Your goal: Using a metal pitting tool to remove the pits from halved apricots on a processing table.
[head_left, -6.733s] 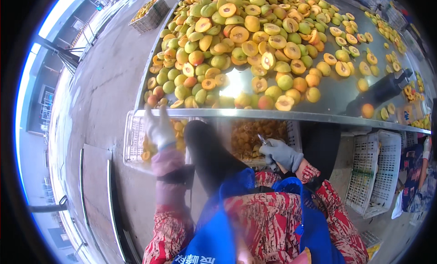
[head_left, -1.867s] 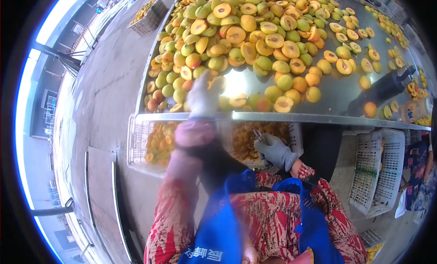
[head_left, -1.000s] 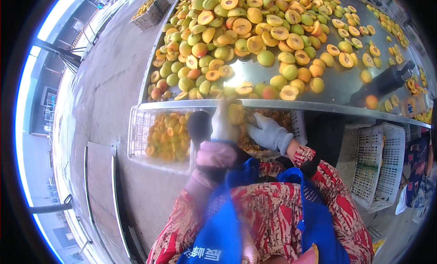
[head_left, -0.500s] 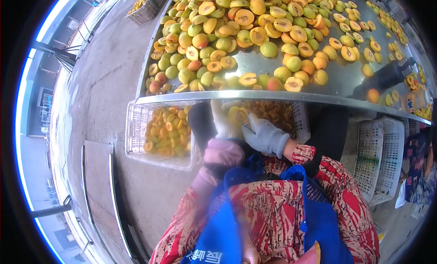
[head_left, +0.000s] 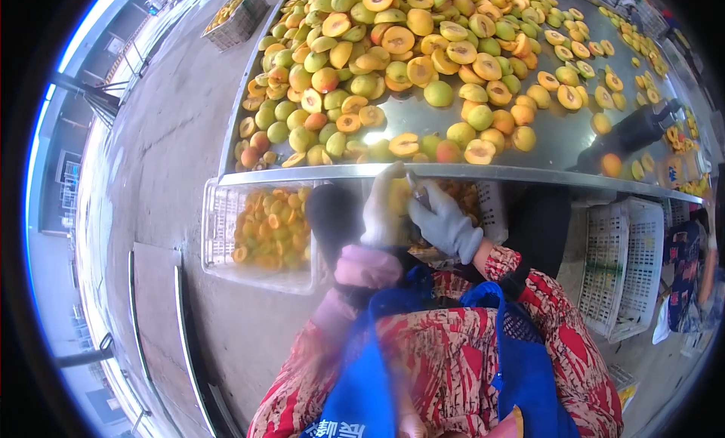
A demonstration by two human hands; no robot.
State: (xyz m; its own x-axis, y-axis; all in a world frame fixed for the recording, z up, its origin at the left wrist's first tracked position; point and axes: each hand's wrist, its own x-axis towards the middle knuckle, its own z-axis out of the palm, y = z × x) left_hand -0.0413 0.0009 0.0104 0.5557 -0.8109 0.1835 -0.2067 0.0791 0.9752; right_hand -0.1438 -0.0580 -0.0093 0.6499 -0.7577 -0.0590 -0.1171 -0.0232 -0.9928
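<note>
My left hand point(head_left: 381, 215), in a white glove, is closed around a yellow peach half point(head_left: 398, 198) just below the table's front edge. The fruit is blurred and partly covered by the fingers. Close beside it, my right hand point(head_left: 445, 225) in a pale grey glove grips a small metal tool point(head_left: 421, 195). Its tip is too small to make out against the fruit. Beyond my hands, a heap of halved peaches point(head_left: 397, 40), green, yellow and reddish, covers much of the metal table point(head_left: 408, 115). Several halves show brown pits or hollows.
Below the table on the left stands a white crate point(head_left: 219, 234) of peach halves, with more fruit behind my hands. White crates point(head_left: 623, 264) stand at the right. A black cylindrical object point(head_left: 630, 136) lies on the table. Another crate point(head_left: 230, 26) sits far left; a person's arm point(head_left: 708, 276) shows far right.
My hands have shifted slightly, with the left fingers now more upright around the fruit and the metal tool more visible in my right. The whole view has tilted a little.
</note>
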